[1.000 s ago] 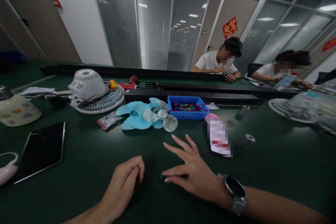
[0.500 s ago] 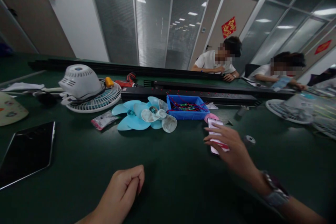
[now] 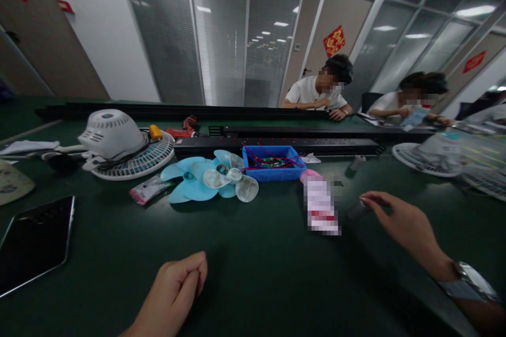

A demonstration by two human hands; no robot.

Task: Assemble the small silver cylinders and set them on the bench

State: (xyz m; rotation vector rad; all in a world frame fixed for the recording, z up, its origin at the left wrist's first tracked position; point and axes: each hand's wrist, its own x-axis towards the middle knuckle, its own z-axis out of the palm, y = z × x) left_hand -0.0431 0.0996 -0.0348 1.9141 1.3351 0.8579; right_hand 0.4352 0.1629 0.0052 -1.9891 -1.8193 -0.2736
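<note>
My left hand (image 3: 174,287) rests in a loose fist on the green table, near its front, with nothing seen in it. At the right, my right hand (image 3: 407,224) has its thumb and index finger pinched at the end of a small grey cylinder (image 3: 357,210). The fingers partly cover that end, and its exact kind is unclear. To the left of this hand lies a phone (image 3: 322,205) with a lit screen, blurred out. A pink round piece (image 3: 310,175) peeks out behind the phone. A second grey cylinder (image 3: 358,162) stands farther back.
Light-blue fan blades (image 3: 190,189) lie mid-table beside a blue bin (image 3: 274,171) of wires. Left are a white fan (image 3: 113,134), a red drill (image 3: 185,127), a plastic packet (image 3: 149,188) and a black tablet (image 3: 37,237). Long black rails (image 3: 276,146) cross behind; two people sit beyond.
My right hand has moved from above the phone rightward to the grey cylinder and pinched its end. My left hand keeps its fist. The whole view has shifted slightly.
</note>
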